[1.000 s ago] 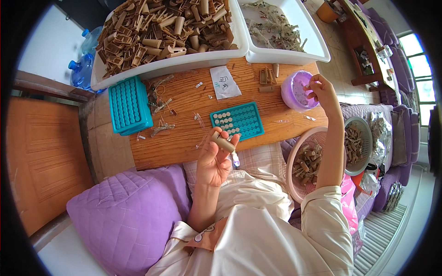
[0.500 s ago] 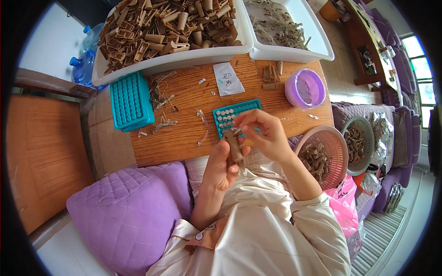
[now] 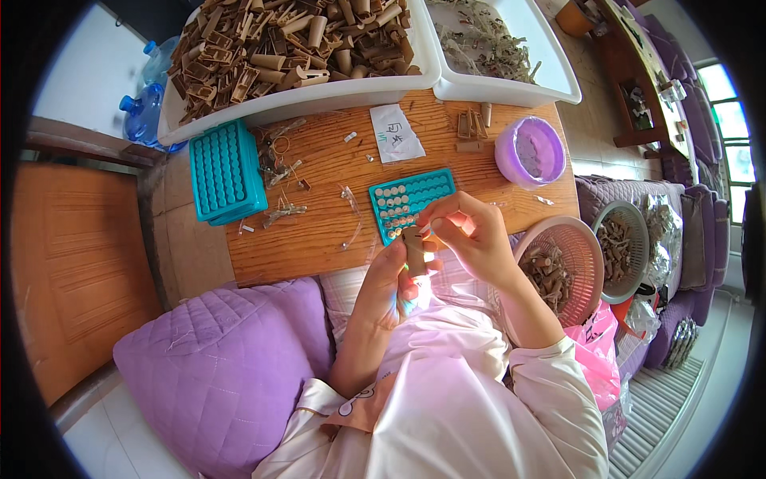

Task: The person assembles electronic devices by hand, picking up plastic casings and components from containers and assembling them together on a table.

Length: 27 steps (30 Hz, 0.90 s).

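Both hands (image 3: pixel 431 255) now meet on brown tube (image 3: pixel 415 254) near table edge (image 3: pixel 271 271).

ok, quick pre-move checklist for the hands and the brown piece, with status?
1. Left hand grips the brown tube piece upright: ok.
2. Right hand at the top of the piece, fingertips touching it: ok.
3. What the right fingertips pinch there: cannot tell, too small.
4. Teal tray with holes lies flat on the wooden board, just beyond the hands, partly filled: ok.
5. Purple cup upright on the board, to the right of the tray: ok.
6. Pink basket with finished-looking brown pieces beside the right forearm, not tipped: ok.
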Available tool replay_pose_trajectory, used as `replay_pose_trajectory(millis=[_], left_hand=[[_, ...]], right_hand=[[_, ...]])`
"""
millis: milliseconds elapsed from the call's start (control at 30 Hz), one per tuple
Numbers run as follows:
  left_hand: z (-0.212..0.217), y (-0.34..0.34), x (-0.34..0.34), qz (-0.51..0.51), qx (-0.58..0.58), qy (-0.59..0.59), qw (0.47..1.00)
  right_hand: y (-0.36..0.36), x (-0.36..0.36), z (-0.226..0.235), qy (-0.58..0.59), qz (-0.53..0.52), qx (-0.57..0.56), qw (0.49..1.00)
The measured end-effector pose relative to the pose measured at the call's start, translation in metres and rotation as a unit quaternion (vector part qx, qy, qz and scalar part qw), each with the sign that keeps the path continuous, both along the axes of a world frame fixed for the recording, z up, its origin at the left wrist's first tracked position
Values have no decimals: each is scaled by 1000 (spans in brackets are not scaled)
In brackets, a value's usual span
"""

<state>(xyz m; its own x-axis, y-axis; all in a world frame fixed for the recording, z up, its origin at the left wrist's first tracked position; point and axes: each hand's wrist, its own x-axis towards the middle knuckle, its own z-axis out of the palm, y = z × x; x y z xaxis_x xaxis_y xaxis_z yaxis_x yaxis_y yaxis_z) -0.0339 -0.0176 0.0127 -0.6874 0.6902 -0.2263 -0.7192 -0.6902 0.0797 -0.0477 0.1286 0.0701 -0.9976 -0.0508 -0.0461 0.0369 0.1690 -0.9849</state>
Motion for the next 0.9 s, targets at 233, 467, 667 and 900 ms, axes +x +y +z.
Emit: replay_pose_trajectory(millis=[233,467,667,900], left_hand=[[7,2,1,-1,-45,-28,999],[5,1,0,6,-53,-26,998],[0,2,2,5,-54,15,998],[-5,2,3,5,-44,53,998]], right_hand=[[0,0,5,38,10,34,999],[-2,3,14,17,10,87,996],[-2,3,11,84,11,125,989],[-3,6,15,65,-7,138,988]])
